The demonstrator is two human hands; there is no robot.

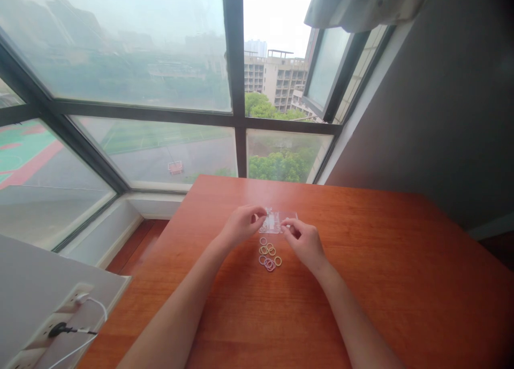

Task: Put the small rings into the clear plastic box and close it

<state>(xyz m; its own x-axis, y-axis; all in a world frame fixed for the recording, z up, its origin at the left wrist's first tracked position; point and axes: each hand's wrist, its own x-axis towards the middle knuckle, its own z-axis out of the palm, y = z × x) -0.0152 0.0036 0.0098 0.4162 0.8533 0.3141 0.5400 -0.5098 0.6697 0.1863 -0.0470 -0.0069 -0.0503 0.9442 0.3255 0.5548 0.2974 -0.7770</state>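
A small clear plastic box (272,223) lies on the wooden table, its transparent lid (289,215) folded out to the right. My left hand (244,224) is at the box's left side, thumb and fingers closed on its edge. From the right, my right hand (305,241) reaches to the box with thumb and forefinger pinched together; whatever is between those fingertips is too small to make out. Just in front of the box lie several small hair ties, among them a yellow one (278,261), a pink one (271,267) and a pale purple one (263,241).
The reddish-brown table (381,262) stretches out on both sides of my arms. Beyond its far edge are framed windows (160,149). At the lower left, a power strip (44,331) on a white surface has plugs and a white cable (100,305).
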